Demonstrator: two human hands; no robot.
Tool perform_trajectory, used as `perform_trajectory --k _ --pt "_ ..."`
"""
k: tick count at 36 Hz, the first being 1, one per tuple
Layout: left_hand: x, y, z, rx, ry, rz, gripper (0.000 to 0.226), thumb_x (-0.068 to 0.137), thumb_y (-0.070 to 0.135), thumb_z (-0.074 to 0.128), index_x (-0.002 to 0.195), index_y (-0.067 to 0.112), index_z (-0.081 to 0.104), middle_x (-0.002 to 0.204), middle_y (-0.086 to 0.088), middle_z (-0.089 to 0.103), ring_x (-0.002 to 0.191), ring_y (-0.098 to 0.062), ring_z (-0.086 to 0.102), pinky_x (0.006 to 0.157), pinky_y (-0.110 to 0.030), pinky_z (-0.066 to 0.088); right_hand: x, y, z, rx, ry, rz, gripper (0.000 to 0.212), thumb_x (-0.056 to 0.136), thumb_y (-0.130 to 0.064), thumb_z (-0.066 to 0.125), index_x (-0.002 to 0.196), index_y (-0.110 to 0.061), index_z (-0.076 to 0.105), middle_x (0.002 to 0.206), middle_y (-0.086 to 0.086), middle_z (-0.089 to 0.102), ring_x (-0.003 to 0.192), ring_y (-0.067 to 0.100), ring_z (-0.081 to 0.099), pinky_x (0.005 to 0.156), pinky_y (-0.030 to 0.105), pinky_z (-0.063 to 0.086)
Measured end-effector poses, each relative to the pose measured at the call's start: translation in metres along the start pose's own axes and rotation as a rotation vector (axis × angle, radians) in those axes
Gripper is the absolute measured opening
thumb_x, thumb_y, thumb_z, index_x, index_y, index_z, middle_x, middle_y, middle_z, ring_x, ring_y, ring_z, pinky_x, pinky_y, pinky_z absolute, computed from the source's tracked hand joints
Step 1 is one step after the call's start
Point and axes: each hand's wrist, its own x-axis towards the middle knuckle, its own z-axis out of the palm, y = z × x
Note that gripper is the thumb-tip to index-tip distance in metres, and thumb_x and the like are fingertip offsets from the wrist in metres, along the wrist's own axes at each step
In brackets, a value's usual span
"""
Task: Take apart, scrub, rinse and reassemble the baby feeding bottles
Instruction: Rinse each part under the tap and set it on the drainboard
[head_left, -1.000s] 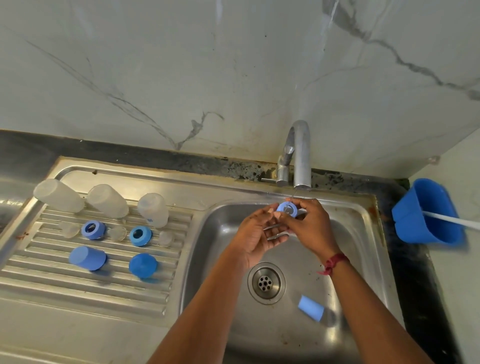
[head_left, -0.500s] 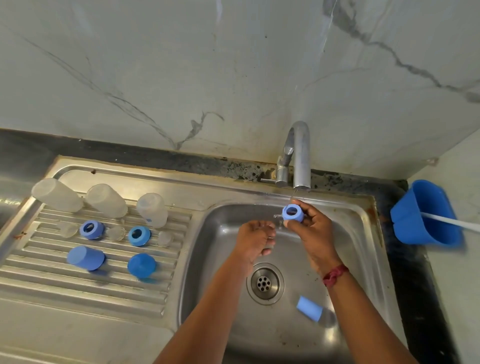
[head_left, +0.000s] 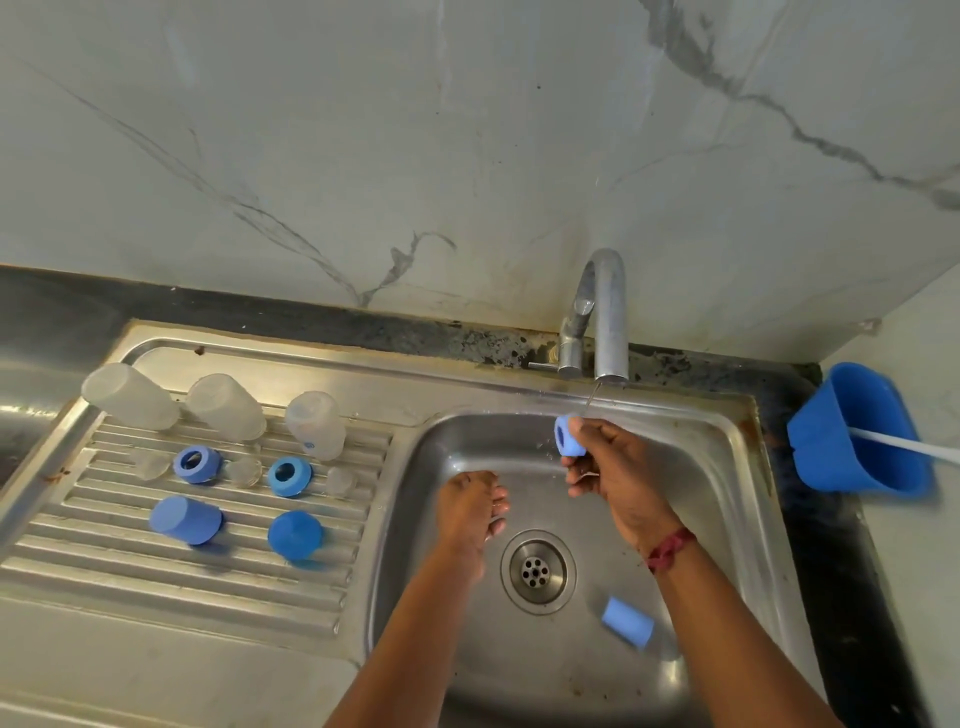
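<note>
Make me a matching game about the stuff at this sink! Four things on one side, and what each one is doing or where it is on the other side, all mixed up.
Things
1 right hand
2 left hand
3 clear bottles
4 blue cup

Places and states
A on the ribbed draining board
B holds a blue ring under the tap
C right of the sink, white stick inside
D empty, over the sink

Pairs: 1-B, 2-D, 3-A, 4-C
</note>
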Motion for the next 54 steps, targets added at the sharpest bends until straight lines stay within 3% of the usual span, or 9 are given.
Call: perform_trajectory --k 6,12,20,27,31,36,40,44,54 --pt "-0.007 0.002 -0.002 -0.004 -0.005 -0.008 0.009 0.097 0.011 0.054 0.095 0.011 0.063 0.075 -0.005 0.061 0.068 -0.018 0.053 0.058 -0.028 0.041 0.000 -0.014 0.007 0.017 0.075 0.056 0.038 0.077 -0.037 0.075 0.098 -0.006 0.069 0.079 0.015 0.068 0.055 0.015 0.058 0.052 0.025 0.053" --pt "-0.014 0.003 -0.009 -0.015 -0.026 0.002 0.009 0.098 0.011 0.053 0.096 0.009 0.062 0.076 -0.007 0.060 0.068 -0.018 0.051 0.058 -0.028 0.040 0.002 -0.021 0.004 0.011 0.101 -0.096 0.050 0.072 0.017 0.073 0.104 -0.020 0.066 0.109 0.001 0.070 0.091 0.020 0.069 0.074 0.034 0.058" --pt "-0.026 0.005 -0.019 -0.050 -0.033 0.020 0.007 0.097 0.010 0.054 0.096 0.009 0.062 0.073 -0.006 0.061 0.062 -0.016 0.051 0.056 -0.027 0.040 -0.012 -0.034 0.012 0.067 0.076 0.009 0.028 0.088 -0.031 0.069 0.099 -0.005 0.067 0.076 0.017 0.070 0.060 0.023 0.063 0.061 0.033 0.058" --pt "-0.040 0.009 -0.030 -0.005 -0.101 0.080 0.008 0.096 0.010 0.054 0.096 0.010 0.062 0.077 -0.007 0.062 0.065 -0.017 0.054 0.057 -0.028 0.042 -0.033 -0.015 0.008 -0.109 0.119 -0.039 0.044 0.076 0.008 0.076 0.112 -0.015 0.065 0.108 0.014 0.068 0.091 0.023 0.068 0.066 0.027 0.058" --pt "-0.051 0.009 -0.039 0.088 -0.156 0.123 0.013 0.097 0.014 0.055 0.103 0.011 0.066 0.086 -0.004 0.068 0.074 -0.016 0.062 0.063 -0.027 0.046 -0.052 -0.006 0.008 -0.252 0.076 0.007 0.037 0.078 0.003 0.077 0.109 -0.013 0.065 0.106 0.014 0.069 0.088 0.023 0.068 0.062 0.025 0.056" --pt "-0.066 0.001 -0.054 0.163 -0.149 0.163 0.011 0.095 0.018 0.059 0.099 0.017 0.069 0.104 -0.007 0.072 0.090 -0.018 0.067 0.072 -0.031 0.049 -0.077 0.007 0.003 -0.038 -0.063 0.133 0.029 0.083 -0.012 0.074 0.109 -0.012 0.063 0.097 0.012 0.073 0.082 0.022 0.071 0.067 0.035 0.057" --pt "-0.082 -0.006 -0.067 0.181 -0.138 0.176 0.011 0.097 0.017 0.057 0.100 0.016 0.068 0.108 -0.010 0.071 0.089 -0.018 0.063 0.070 -0.030 0.048 -0.086 0.036 0.003 -0.650 0.102 0.086 0.033 0.067 -0.004 0.085 0.091 -0.013 0.064 0.087 0.000 0.069 0.074 0.013 0.063 0.061 0.008 0.046" --pt "-0.095 -0.009 -0.078 0.166 -0.129 0.200 0.012 0.096 0.016 0.055 0.100 0.015 0.066 0.098 -0.007 0.070 0.085 -0.017 0.062 0.067 -0.028 0.046 -0.097 0.048 0.008 -0.466 0.112 0.101 0.039 0.055 -0.016 0.086 0.090 -0.014 0.067 0.089 0.007 0.072 0.071 0.021 0.067 0.066 0.035 0.058" --pt "-0.114 0.022 -0.108 -0.014 -0.145 0.290 0.010 0.092 0.007 0.060 0.091 0.015 0.065 0.082 -0.007 0.066 0.070 -0.016 0.059 0.058 -0.025 0.043 -0.113 0.036 0.058 -0.317 0.051 -0.046 0.031 0.078 -0.004 0.076 0.104 -0.021 0.071 0.091 -0.001 0.075 0.080 0.015 0.069 0.077 0.037 0.058"
